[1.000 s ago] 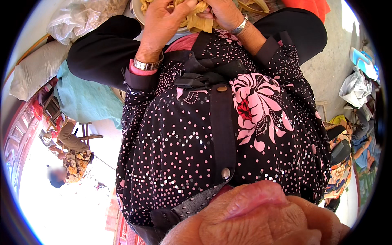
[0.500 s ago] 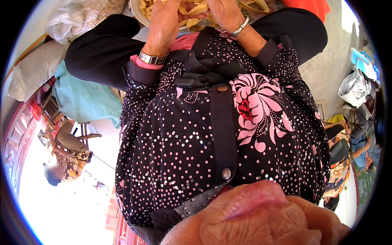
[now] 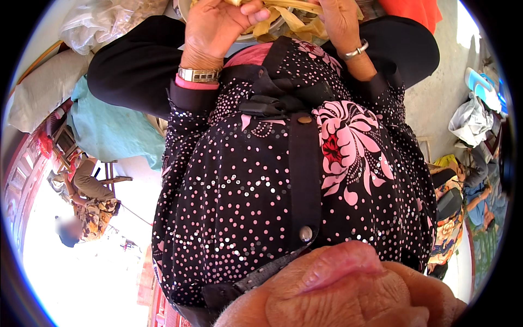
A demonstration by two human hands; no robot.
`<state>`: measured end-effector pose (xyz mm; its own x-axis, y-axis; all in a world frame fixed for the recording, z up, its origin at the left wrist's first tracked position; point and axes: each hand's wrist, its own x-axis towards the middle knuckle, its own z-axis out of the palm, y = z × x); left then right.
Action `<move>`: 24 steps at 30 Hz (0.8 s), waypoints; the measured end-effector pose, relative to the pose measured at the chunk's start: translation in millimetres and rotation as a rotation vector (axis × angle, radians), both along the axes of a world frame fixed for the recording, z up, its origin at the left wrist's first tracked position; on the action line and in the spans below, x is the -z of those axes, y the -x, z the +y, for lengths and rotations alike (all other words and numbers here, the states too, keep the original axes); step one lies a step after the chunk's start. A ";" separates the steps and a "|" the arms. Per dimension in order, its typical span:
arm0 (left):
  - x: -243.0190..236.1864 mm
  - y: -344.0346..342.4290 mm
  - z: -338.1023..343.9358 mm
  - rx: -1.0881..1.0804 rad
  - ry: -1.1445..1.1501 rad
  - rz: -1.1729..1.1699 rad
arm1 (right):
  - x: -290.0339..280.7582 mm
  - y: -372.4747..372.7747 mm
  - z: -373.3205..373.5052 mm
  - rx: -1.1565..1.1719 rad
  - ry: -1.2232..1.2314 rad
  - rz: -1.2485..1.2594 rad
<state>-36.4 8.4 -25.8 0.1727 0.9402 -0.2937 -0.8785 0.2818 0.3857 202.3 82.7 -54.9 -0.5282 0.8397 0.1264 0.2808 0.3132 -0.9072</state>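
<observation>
A long pale yellow strip (image 3: pixel 294 5), thin and flat like dried husk, stretches between my two hands at the upper edge. My left hand (image 3: pixel 215 26), with a metal watch at the wrist, has its fingers curled round the strip's left end. On the other side, my right hand (image 3: pixel 342 23), wearing a silver bangle, grips the strip with its fingertips, partly cut off by the frame. Below and behind them sits a pale bowl (image 3: pixel 183 8) between my crossed legs. More loose yellow strips (image 3: pixel 297 23) hang over its right side.
A clear plastic bag (image 3: pixel 103 24), a pale sack (image 3: pixel 46 90) and a teal cloth (image 3: pixel 111 128) lie at my left. Red cloth (image 3: pixel 414 11) is beyond my right knee. A person (image 3: pixel 95 212) sits at the far left; another person (image 3: pixel 479 201) is at the far right.
My hands have moved apart: the right one went right, the left one slightly left. The strip now runs between them, and its loose neighbours have shifted.
</observation>
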 end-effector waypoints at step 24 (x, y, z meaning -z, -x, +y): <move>2.0 10.3 0.8 0.018 0.250 0.492 | -1.0 31.9 -6.3 -0.172 -0.366 -0.234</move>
<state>-46.7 9.1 -27.8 -0.0261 0.8294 -0.5580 -0.6056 0.4310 0.6689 170.4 76.4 -53.9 -0.7058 0.6595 0.2586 0.3805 0.6608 -0.6469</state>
